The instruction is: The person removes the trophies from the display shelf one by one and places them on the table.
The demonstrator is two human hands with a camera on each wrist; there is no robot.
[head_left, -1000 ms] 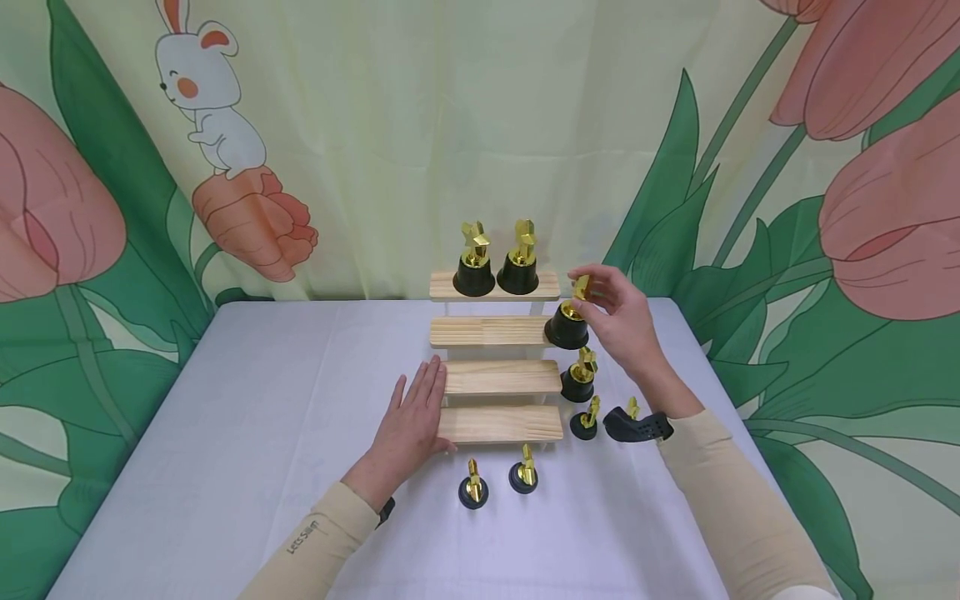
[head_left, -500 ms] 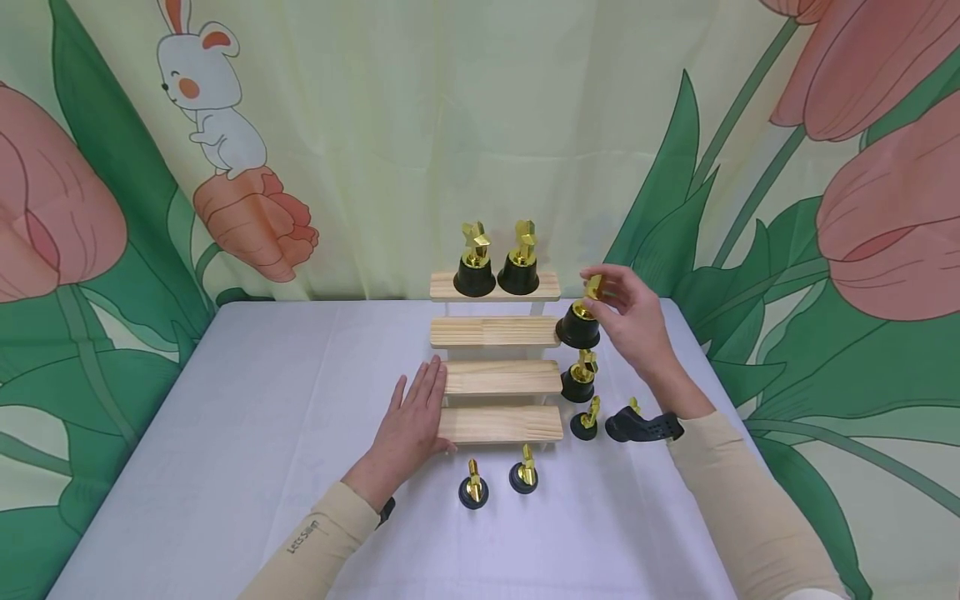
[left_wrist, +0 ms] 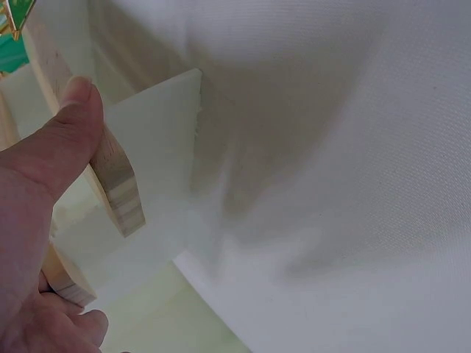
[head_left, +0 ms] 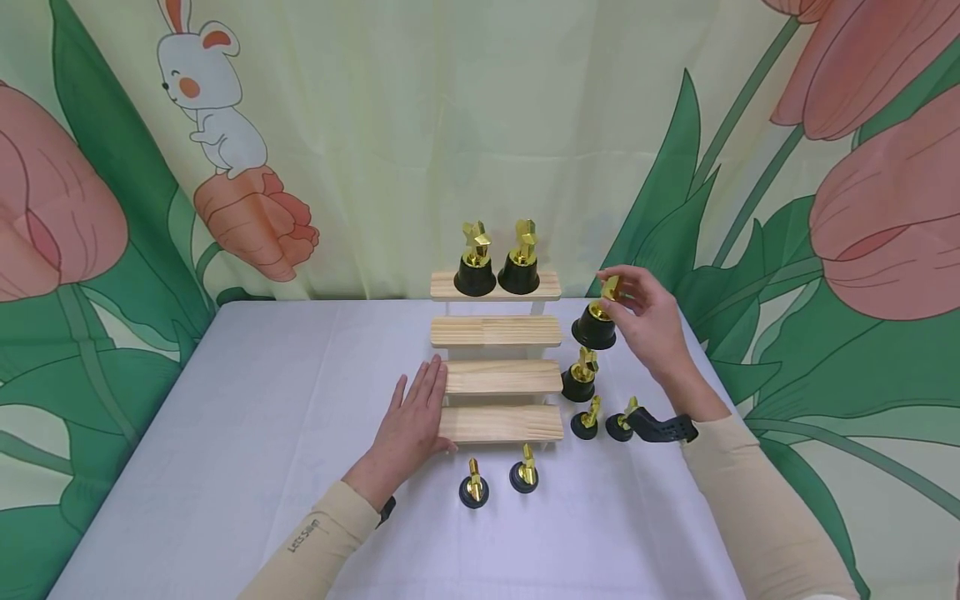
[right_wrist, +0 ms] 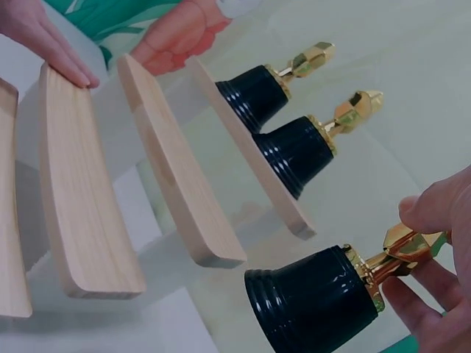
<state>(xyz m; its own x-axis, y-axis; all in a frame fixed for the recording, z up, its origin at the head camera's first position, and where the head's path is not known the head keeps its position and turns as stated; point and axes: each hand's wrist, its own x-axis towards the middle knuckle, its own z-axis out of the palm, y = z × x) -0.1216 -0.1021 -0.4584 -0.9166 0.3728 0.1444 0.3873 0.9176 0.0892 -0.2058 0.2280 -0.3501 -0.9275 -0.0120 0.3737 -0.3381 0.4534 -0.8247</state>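
Note:
My right hand [head_left: 647,321] pinches the gold star top of a black-based trophy [head_left: 594,327], held to the right of the wooden stand's second shelf from the top [head_left: 495,332]. The right wrist view shows thumb and fingers round the gold part of that trophy [right_wrist: 316,301], its black base apart from the shelves. My left hand [head_left: 408,421] rests with straight fingers along the left ends of the two lower shelves [head_left: 498,377]; in the left wrist view its thumb [left_wrist: 77,121] touches a shelf end [left_wrist: 121,184]. Two large trophies [head_left: 475,271] stand side by side on the top shelf [head_left: 442,286].
A medium trophy [head_left: 579,379] stands right of the stand, with two small trophies [head_left: 585,421] nearer the front. Two more small trophies [head_left: 474,487] stand before the lowest shelf [head_left: 498,425]. A patterned curtain [head_left: 375,167] hangs behind the white-covered table [head_left: 255,433].
My right hand has moved to the right with the trophy, away from the second shelf's right end. More of one small trophy shows beside the wrist strap. My left hand has stayed in place.

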